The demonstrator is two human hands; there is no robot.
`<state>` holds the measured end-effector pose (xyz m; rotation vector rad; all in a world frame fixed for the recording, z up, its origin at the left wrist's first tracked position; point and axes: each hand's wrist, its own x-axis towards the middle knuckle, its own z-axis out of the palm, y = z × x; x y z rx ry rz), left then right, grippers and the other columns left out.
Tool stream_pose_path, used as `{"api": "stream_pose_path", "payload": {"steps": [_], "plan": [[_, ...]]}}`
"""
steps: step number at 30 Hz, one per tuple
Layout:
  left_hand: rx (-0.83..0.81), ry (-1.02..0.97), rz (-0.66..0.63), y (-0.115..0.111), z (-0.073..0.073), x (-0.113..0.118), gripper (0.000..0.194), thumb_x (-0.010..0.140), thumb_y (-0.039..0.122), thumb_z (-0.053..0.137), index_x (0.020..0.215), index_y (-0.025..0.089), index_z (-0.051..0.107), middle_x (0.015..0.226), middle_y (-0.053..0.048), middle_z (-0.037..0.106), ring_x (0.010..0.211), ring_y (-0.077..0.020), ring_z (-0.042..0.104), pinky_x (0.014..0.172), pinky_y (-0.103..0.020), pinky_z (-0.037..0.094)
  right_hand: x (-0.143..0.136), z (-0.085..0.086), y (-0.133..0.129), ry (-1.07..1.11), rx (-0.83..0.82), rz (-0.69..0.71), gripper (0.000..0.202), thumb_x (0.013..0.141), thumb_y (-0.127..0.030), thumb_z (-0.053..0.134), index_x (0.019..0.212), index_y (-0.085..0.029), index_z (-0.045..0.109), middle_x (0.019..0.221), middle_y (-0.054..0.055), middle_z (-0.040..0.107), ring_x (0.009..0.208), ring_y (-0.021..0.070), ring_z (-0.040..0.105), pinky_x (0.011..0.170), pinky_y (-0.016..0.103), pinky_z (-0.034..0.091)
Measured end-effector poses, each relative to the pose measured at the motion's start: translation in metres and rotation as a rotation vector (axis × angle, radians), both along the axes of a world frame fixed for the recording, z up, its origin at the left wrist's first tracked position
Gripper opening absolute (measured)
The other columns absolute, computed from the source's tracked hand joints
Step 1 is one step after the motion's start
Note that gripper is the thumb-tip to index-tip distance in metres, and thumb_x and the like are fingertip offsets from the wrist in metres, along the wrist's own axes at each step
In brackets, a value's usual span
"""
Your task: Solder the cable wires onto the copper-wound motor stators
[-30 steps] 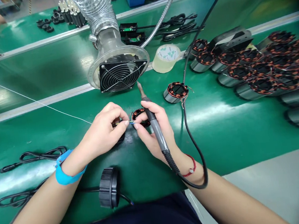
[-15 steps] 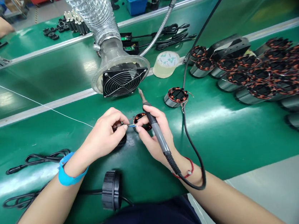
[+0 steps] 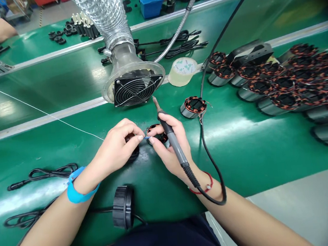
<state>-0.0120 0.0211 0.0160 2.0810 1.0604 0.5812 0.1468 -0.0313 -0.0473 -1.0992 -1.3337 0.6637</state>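
From the head view, looking down on a green tabletop [image 3: 245, 161]: left hand [image 3: 119, 146] with fingers closed in a pinch on a thin blue wire [image 3: 146, 137], right hand [image 3: 171, 159] with thumb and index finger closed at the other end. Also gripped in the right hand, a soldering iron [image 3: 179, 151], tip pointing up and away, toward a fume-extractor fan [image 3: 135, 91]. Blue wire held between the two sets of fingertips, just beside a copper-wound stator [image 3: 162, 137] half hidden by the right hand. By the left hand, a dark round part [image 3: 134, 154], too covered to identify.

Likeliest trouble, in judgement: a burn or a scorched winding, from a possibly hot iron tilting in a hand also busy with the wire. Next, a lost pinch, from so little wire between the fingertips. Then a tug on the iron — its cable [image 3: 203, 138] looped across the right forearm by a red bracelet [image 3: 208, 187], a possible snag, and on past a second stator [image 3: 193, 107]. Possible catch at the left too, from a pale strand [image 3: 60, 120], perhaps solder, slanting down to the left hand. Near the body, a black ribbed cap [image 3: 122, 207] on a cord — at risk of a knock from the left forearm.
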Motion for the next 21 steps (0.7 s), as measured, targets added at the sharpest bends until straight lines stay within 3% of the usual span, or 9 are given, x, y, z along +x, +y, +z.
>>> {"api": "stream_pose_path", "payload": {"steps": [4,10,21], "plan": [[-0.002,0.042,-0.048,0.0006,0.0028,-0.0019,0.007,0.087,0.018,0.056,0.084,0.017,0.062,0.086,-0.001,0.057,0.073,-0.0121,0.054,0.068,-0.027,0.045,-0.0003,0.0026,0.0006,-0.005,0.007,0.004,0.048,0.085,-0.015,0.055,0.129,-0.026,0.040,0.082,-0.004,0.063,0.077,0.0147,0.066,0.080,0.037,0.057],[0.039,0.092,-0.064,0.0005,0.0047,-0.0014,0.011,0.088,0.014,0.053,0.082,0.016,0.062,0.087,-0.003,0.057,0.079,-0.0136,0.055,0.074,-0.028,0.046,-0.0019,0.0014,0.0007,0.018,0.039,0.032,0.051,0.084,-0.012,0.056,0.131,-0.027,0.040,0.084,-0.004,0.062,0.080,0.0133,0.066,0.078,0.034,0.057],[-0.012,0.055,-0.095,0.0023,0.0025,-0.0029,0.014,0.091,0.024,0.057,0.088,0.016,0.068,0.087,-0.002,0.058,0.081,-0.0134,0.057,0.076,-0.028,0.046,0.0045,-0.0024,0.0016,0.149,0.008,0.055,0.054,0.086,-0.011,0.058,0.133,-0.030,0.040,0.085,-0.005,0.061,0.082,0.0136,0.062,0.085,0.036,0.053]]}}
